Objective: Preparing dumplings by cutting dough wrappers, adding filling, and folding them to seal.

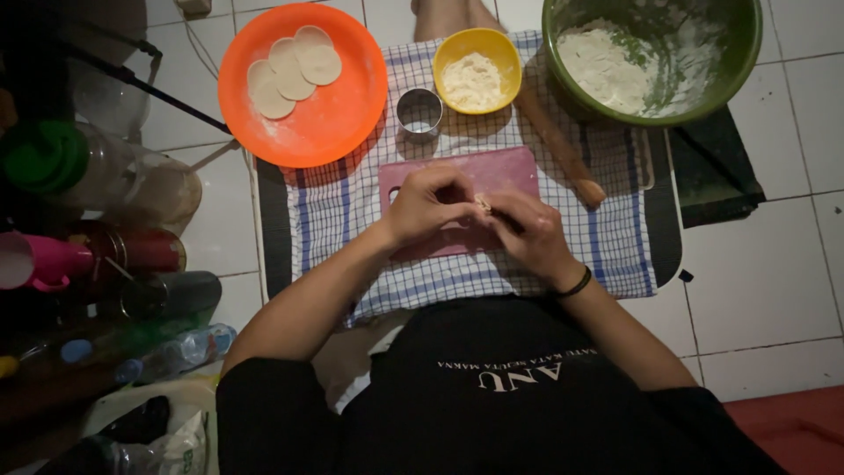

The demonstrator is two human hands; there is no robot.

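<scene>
Both hands, left hand [428, 204] and right hand [531, 236], are pinching a dough piece [483, 203] between fingertips. They are hovering over the pink board [497, 171].

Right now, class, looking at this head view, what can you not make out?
- Dough piece: nearly all hidden by the fingers of the left hand and right hand.
- Pink board: near part covered by both hands.
- Green bowl: cut off by the top edge.
- Bottles at left: too dark to tell.
</scene>
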